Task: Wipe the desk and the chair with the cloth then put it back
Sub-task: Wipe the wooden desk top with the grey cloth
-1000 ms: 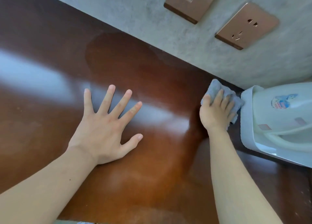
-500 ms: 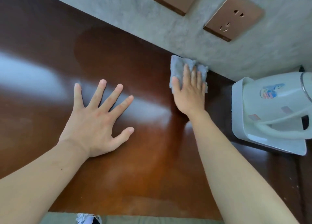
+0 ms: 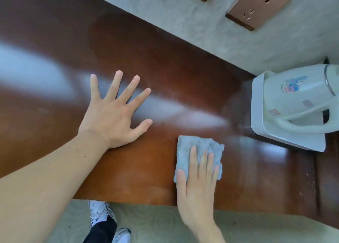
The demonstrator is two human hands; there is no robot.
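Note:
A folded grey-blue cloth (image 3: 200, 147) lies flat on the glossy dark-brown desk (image 3: 165, 68), close to its front edge. My right hand (image 3: 197, 191) presses down on the cloth with straight fingers, covering its near half. Flat on the desk to the left rests my left hand (image 3: 115, 114), fingers spread and holding nothing. No chair is in view.
A white electric kettle (image 3: 300, 103) on its white base stands on the desk at the right, near the wall. On the grey wall (image 3: 211, 32) behind sit a copper socket plate (image 3: 256, 6) and part of another plate. Below the desk edge are carpet and my shoes (image 3: 100, 213).
My right hand has slid the cloth from beside the kettle, along the wall, then back toward the desk's front edge. My left hand has stayed planted.

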